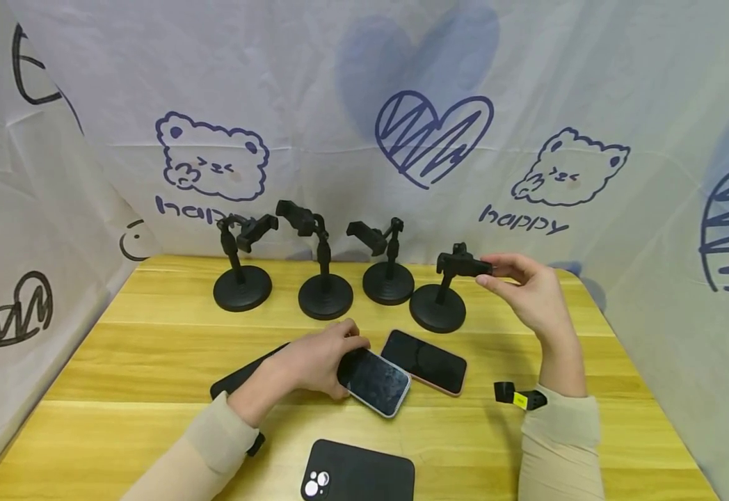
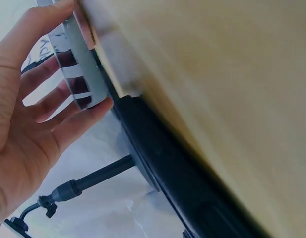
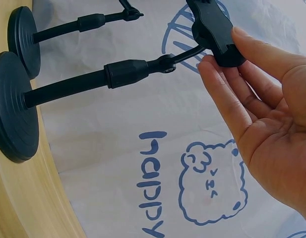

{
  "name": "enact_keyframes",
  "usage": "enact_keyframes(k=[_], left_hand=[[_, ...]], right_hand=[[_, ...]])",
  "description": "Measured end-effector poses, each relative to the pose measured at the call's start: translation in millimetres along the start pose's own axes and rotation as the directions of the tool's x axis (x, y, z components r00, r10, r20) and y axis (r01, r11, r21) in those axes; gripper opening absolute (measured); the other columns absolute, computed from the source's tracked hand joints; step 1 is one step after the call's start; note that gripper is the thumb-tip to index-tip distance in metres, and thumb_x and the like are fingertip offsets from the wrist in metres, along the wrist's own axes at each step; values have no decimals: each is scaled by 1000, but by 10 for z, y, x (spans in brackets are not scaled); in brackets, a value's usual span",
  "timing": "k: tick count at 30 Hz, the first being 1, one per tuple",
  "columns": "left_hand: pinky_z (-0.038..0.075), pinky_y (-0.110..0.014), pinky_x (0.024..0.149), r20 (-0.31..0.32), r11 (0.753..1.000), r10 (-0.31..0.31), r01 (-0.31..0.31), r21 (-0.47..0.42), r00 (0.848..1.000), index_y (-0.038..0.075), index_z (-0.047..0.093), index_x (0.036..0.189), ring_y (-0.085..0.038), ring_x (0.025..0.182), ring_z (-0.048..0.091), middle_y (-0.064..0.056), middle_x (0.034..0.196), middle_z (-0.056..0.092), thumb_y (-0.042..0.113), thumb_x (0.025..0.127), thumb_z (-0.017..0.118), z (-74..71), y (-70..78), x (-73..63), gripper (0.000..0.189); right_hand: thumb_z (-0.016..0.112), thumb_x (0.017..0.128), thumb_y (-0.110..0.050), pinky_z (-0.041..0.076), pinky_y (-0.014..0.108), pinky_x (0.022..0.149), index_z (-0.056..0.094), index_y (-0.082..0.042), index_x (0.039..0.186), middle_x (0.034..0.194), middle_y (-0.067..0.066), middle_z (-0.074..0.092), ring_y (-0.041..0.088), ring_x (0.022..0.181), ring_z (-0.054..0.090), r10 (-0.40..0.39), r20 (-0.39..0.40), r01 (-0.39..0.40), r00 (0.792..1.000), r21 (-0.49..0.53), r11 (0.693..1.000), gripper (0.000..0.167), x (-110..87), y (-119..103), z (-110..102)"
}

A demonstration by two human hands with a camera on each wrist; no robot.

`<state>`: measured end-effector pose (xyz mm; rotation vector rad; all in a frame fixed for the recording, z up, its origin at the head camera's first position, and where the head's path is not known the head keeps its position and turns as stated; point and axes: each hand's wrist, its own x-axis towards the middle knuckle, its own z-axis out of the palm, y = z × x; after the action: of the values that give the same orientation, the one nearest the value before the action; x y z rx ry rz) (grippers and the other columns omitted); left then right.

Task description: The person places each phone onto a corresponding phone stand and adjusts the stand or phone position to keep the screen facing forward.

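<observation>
My left hand (image 1: 322, 358) grips one end of a smartphone (image 1: 377, 383) with a light silver edge, its dark screen facing up. In the left wrist view, the thumb and fingers lie along opposite edges of this phone (image 2: 86, 62). At the right, my right hand (image 1: 535, 296) pinches the end of the holder clamp (image 1: 462, 264) on a black phone stand (image 1: 437, 308). Seen in the right wrist view, thumb and fingertips meet the clamp (image 3: 216, 32) at its end, and the stand's round base (image 3: 14, 106) sits on the table.
Three more black phone stands (image 1: 242, 288) (image 1: 325, 296) (image 1: 388, 283) line the back of the wooden table (image 1: 120, 362). A pink-edged phone (image 1: 423, 362) lies right of the held one. A black-cased phone (image 1: 359, 473) lies face down in front; another dark phone (image 1: 239, 376) is partly under my left arm.
</observation>
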<state>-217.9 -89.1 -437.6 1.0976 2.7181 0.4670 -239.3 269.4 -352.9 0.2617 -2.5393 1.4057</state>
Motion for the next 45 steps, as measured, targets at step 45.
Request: enact_keyframes(k=[45], left_hand=[[57,-48,97,-807,998,-60,27,-55,587,10,62,139,-37,122,55,-19,135,51,24,67,100,-634,284,-25,83]], right_hand=[[78,96,-19,52,14,97,66,-3,134,131,10,65,5,117,62,-72,-81,77,994,61,995,43,-96,-149,9]])
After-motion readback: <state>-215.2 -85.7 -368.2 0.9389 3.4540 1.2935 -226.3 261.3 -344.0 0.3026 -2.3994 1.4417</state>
